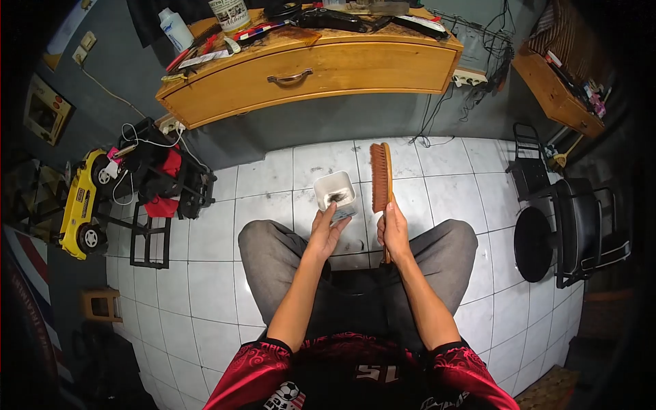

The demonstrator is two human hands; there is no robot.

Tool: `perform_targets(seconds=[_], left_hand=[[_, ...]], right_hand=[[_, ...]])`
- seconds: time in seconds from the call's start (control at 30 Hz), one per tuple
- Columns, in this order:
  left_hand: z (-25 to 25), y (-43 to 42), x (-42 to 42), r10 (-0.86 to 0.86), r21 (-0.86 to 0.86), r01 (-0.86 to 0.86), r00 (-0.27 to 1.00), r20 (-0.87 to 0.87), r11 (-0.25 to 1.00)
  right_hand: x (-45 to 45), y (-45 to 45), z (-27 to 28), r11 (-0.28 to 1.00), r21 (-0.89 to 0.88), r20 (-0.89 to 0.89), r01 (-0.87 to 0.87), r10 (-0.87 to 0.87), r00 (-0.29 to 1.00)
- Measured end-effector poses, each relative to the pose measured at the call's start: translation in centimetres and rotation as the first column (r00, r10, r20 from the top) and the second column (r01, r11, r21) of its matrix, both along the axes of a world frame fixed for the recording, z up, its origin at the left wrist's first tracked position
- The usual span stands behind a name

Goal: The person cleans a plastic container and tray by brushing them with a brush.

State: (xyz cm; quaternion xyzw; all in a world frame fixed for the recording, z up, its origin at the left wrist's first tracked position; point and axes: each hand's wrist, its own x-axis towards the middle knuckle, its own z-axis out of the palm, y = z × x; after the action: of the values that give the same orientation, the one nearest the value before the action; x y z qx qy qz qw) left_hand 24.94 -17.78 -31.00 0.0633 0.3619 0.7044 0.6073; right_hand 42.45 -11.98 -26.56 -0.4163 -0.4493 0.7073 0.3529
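My left hand (pixel 328 229) is closed around the near side of a small white square container (pixel 335 181), its thumb over the rim. Something dark, like hair, lies inside the container. In my right hand (pixel 393 232) is the handle of a long wooden brush (pixel 380 179) with reddish-brown bristles. The brush stands upright in view with its bristles facing left, toward the container but apart from it. Both hands are between my knees, above the tiled floor.
Ahead is a wooden drawer counter (pixel 239 85) with a white bottle (pixel 176 29), a tub (pixel 230 15) and clippers (pixel 331 20). A yellow toy car (pixel 83 203) is at left, a black chair (pixel 574 232) at right. Dark bits mark the tiled floor (pixel 266 174).
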Motion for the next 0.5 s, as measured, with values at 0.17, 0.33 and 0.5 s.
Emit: perform_targets(seconds=[0.17,0.33,0.5], left_hand=[[0.4,-0.4,0.6,0.043,0.016,-0.041,0.996,-0.083,0.999],[1.6,-0.6,-0.1,0.077,0.236,-0.084,0.996,0.038,0.968],[1.0,-0.2,0.1,0.045,0.191,-0.031,0.997,-0.066,0.981]], right_hand=[[-0.7,-0.9,0.0,0.966,0.246,0.08,-0.082,0.065,0.995],[0.1,1.1,-9.8,0.617,0.765,0.404,-0.185,-0.237,0.883],[-0.5,-0.2,-3.2,0.957,0.268,0.419,-0.11,-0.013,0.908]])
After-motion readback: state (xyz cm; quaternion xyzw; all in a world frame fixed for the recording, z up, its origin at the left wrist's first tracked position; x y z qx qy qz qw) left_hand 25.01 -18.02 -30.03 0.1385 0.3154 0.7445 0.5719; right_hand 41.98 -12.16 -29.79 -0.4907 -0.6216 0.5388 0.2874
